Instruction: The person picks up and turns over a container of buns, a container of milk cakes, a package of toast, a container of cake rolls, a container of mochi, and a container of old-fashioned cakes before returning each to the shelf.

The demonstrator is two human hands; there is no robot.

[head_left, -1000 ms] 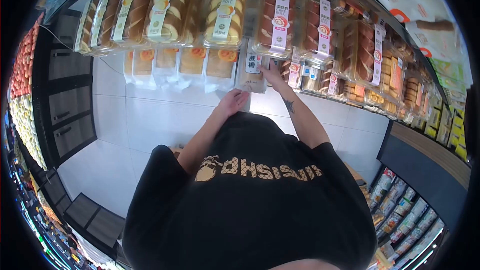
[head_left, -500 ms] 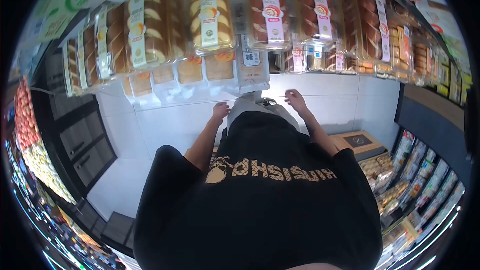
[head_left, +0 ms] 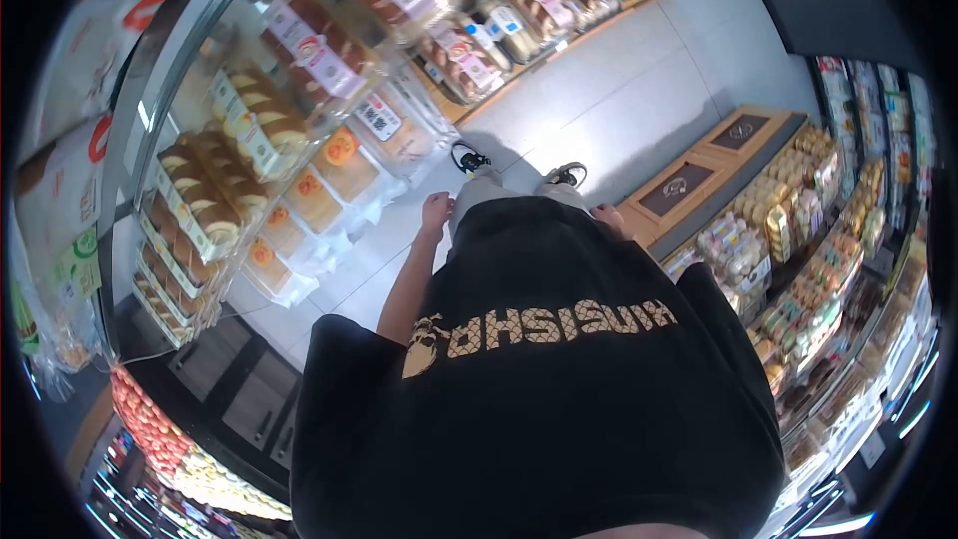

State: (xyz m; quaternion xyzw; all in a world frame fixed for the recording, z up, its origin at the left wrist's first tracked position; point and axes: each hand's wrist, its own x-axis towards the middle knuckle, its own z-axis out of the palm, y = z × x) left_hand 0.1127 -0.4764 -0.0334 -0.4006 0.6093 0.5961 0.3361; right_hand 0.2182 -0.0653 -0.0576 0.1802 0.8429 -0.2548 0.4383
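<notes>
My left hand (head_left: 437, 211) hangs by my left thigh with the fingers curled in, and nothing shows in it. On the other side, my right hand (head_left: 610, 219) is low beside my hip, partly hidden by my black shirt (head_left: 559, 419); its fingers are too small to read. Nearest to the left hand are bagged bread loaves (head_left: 344, 168) on the lower shelf. Above them stand clear boxes of cake rolls, some with a pink label (head_left: 314, 52), others with a pale label (head_left: 249, 125). Both hands are apart from the goods.
A wooden-edged display (head_left: 679, 185) with packed baked goods (head_left: 788, 185) runs along my right. Dark cabinets (head_left: 235, 389) and a red and pale heap of small items (head_left: 150, 419) lie at the left. Grey tiled floor (head_left: 619, 80) stretches ahead, under my shoes (head_left: 469, 157).
My body has turned to the right, so the cake roll shelf has swung leftward and the wooden display shows more. My right hand has dropped closer to my hip.
</notes>
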